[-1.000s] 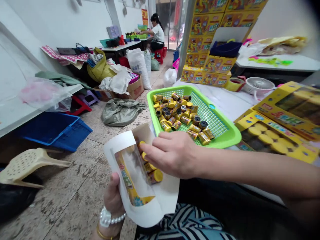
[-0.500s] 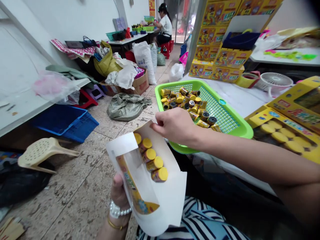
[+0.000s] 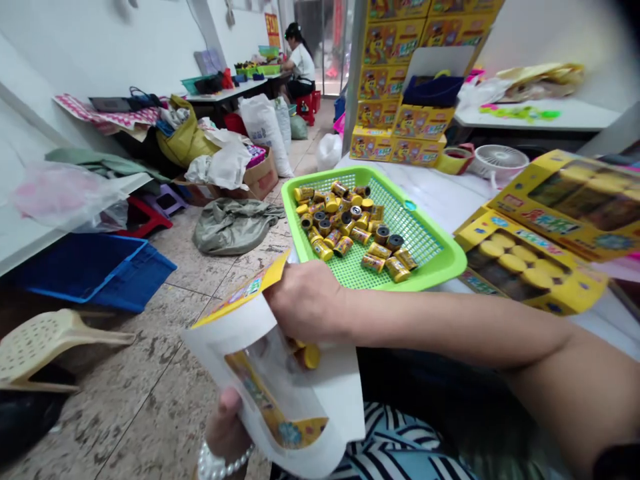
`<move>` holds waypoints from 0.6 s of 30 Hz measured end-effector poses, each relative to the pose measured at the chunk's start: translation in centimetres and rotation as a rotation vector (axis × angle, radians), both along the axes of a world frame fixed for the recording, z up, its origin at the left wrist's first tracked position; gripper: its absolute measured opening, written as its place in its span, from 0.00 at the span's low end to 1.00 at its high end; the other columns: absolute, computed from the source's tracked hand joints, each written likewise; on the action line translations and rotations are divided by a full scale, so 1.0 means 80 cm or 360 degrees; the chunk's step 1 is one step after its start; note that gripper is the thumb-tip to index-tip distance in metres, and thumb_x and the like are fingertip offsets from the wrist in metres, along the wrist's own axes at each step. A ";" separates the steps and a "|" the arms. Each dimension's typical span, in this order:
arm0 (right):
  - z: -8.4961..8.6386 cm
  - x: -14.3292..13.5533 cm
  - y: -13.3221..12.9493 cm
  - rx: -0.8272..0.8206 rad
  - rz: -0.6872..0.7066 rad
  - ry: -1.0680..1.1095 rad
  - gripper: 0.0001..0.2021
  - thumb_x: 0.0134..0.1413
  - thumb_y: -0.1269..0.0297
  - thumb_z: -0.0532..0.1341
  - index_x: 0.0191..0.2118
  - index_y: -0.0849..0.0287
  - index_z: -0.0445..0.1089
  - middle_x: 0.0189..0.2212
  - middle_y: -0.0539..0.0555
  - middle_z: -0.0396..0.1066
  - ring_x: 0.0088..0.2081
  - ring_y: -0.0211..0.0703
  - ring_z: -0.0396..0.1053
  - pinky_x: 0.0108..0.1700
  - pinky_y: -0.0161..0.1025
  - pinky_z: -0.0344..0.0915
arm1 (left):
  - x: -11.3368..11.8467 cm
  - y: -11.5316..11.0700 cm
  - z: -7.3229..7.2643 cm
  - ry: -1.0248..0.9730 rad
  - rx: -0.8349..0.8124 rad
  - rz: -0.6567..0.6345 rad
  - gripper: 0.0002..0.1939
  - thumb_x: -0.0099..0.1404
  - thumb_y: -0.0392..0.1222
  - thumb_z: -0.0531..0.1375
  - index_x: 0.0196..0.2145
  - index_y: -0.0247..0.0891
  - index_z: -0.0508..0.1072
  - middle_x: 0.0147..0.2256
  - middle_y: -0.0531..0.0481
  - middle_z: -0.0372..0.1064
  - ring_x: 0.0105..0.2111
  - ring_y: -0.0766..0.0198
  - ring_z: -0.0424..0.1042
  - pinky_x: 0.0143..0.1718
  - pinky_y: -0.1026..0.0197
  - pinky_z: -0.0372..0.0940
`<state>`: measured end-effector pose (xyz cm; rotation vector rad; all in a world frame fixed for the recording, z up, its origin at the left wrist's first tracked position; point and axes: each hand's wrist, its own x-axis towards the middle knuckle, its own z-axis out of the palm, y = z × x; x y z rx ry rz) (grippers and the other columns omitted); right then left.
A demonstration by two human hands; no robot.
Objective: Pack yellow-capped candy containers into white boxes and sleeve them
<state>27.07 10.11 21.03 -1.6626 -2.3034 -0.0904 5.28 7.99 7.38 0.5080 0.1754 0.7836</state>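
Observation:
An open windowed carton [image 3: 280, 373], white inside and yellow outside, is tilted over the lap. My left hand [image 3: 227, 423] grips its lower left side, the thumb in front. Into the carton's upper opening reaches my right hand [image 3: 307, 300], its fingers hidden behind the flap and wall. Just below that hand a yellow-capped small jar [image 3: 311, 356] shows inside; the others are mostly covered. Beyond the right hand, a green basket [image 3: 440, 263] holds several small yellow jars [image 3: 373, 262], some with dark ends up.
Filled yellow boxes [image 3: 540, 267] lie right of the basket, with stacked boxes [image 3: 390, 80] and a white fan [image 3: 500, 158] behind. A blue crate [image 3: 100, 267] and a cream stool [image 3: 45, 340] stand left. A person [image 3: 300, 63] sits far back.
My right hand has moved down and left into the carton, covering most of its jars. The carton's upper flap now shows its yellow printed side. The view has shifted right.

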 end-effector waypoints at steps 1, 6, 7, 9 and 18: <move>-0.002 0.003 0.001 0.0065 -0.0048 0.0021 0.09 0.63 0.60 0.58 0.37 0.59 0.72 0.31 0.52 0.77 0.30 0.42 0.72 0.23 0.39 0.46 | -0.001 0.000 -0.002 -0.0048 -0.0015 -0.0008 0.15 0.68 0.55 0.58 0.47 0.54 0.80 0.53 0.55 0.76 0.54 0.51 0.75 0.65 0.47 0.59; -0.011 0.018 -0.006 0.0520 -0.0080 0.0045 0.10 0.65 0.63 0.56 0.34 0.58 0.72 0.27 0.50 0.74 0.28 0.39 0.68 0.25 0.39 0.46 | 0.028 -0.008 0.031 -0.0231 0.0024 -0.0036 0.21 0.68 0.56 0.57 0.55 0.51 0.76 0.57 0.55 0.72 0.58 0.52 0.71 0.65 0.52 0.57; -0.011 0.019 -0.009 0.0580 -0.0051 0.0040 0.11 0.65 0.63 0.56 0.32 0.58 0.71 0.26 0.50 0.73 0.27 0.39 0.66 0.26 0.39 0.46 | 0.037 -0.010 0.042 -0.0215 -0.0003 -0.0024 0.24 0.68 0.59 0.56 0.57 0.50 0.75 0.58 0.54 0.72 0.60 0.50 0.68 0.66 0.52 0.55; -0.008 0.021 -0.012 0.0628 0.0015 0.0030 0.13 0.66 0.63 0.55 0.30 0.58 0.71 0.24 0.50 0.70 0.26 0.38 0.64 0.26 0.39 0.47 | 0.050 -0.011 0.058 -0.0177 -0.0066 -0.0036 0.26 0.67 0.62 0.55 0.57 0.49 0.75 0.59 0.55 0.70 0.64 0.49 0.62 0.67 0.51 0.52; 0.009 0.006 -0.007 -0.0096 0.0128 -0.0189 0.11 0.66 0.65 0.55 0.44 0.60 0.75 0.35 0.58 0.76 0.33 0.49 0.74 0.26 0.40 0.60 | 0.047 -0.012 0.055 -0.0171 -0.0105 -0.0243 0.23 0.66 0.62 0.57 0.52 0.53 0.79 0.56 0.56 0.74 0.67 0.48 0.57 0.69 0.46 0.50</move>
